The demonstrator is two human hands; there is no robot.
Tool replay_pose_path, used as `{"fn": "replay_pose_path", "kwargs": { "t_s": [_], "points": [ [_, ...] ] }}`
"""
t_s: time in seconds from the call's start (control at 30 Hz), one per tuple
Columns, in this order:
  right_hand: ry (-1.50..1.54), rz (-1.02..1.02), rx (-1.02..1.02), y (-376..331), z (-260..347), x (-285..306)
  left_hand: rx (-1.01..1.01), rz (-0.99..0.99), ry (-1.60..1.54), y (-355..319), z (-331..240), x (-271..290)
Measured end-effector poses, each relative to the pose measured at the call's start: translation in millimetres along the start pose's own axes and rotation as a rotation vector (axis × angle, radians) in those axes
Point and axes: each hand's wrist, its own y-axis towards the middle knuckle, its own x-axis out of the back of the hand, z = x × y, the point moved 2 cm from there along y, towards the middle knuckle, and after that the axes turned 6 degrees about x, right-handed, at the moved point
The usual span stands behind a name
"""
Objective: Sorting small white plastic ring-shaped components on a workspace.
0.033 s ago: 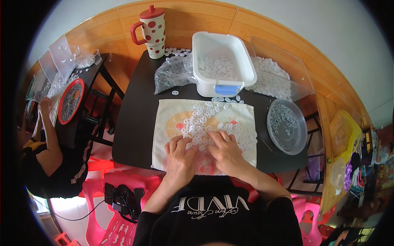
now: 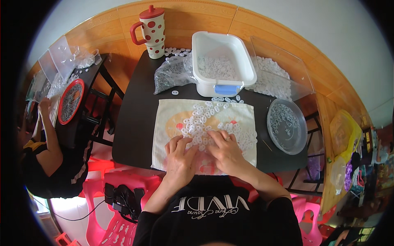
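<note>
A cream cloth (image 2: 164, 112) with a coloured print lies on the dark table, strewn with many small white oval plastic pieces (image 2: 199, 119), each with dark marks or holes. My left hand (image 2: 179, 158) rests at the near left of this pile, fingers bent and thumb apart from them. Across from it, my right hand (image 2: 225, 151), with a ring on one finger, reaches over the pile's near right side. Its thumb and fingers are spread. Both hands touch or hover just over the pieces; the fingertips are partly hidden, and I see nothing gripped.
Behind the cloth stands a white tub (image 2: 223, 88) of pieces, beside a clear bag of grey bits (image 2: 170, 74) and a spotted tumbler (image 2: 155, 35). A clear bin (image 2: 301, 78) and a round clear tray (image 2: 297, 139) are at right. Another person's arm (image 2: 51, 139) works at the left table.
</note>
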Motion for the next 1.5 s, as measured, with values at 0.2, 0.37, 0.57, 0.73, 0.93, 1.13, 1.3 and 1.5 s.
{"fn": "replay_pose_path", "kwargs": {
  "t_s": [0.2,0.37,0.57,0.73,0.93,1.13,1.3,1.5],
  "points": [
    [0.34,-0.216,-0.068,-10.9,-9.3,6.6,-0.014,0.0,-0.153,3.5,-3.3,3.5],
    [0.875,-0.181,-0.34,-17.9,-9.5,11.9,0.049,0.026,-0.483,8.6,-14.9,-3.0],
    [1.009,-0.191,-0.325,-19.8,0.8,13.4,0.034,0.023,-0.638,7.1,-24.2,-13.2],
    [0.852,-0.164,-0.276,-35.5,-6.5,20.3,0.117,0.069,-0.753,9.6,-25.5,-22.4],
    [0.322,-0.466,-0.356,-88.0,-65.7,94.5,0.169,0.015,-0.677,3.0,-9.0,-22.6],
    [-0.311,-0.246,-0.678,-179.7,-162.8,149.3,0.255,0.034,-0.744,-1.1,-11.2,-23.3],
    [-0.312,-0.124,-0.682,-192.4,-178.2,130.1,0.241,0.052,-0.762,-2.4,-15.5,-29.4],
    [-0.284,-0.041,-0.633,-183.0,-181.6,126.6,0.257,0.07,-0.788,-4.5,-17.8,-28.6]
  ]
}}
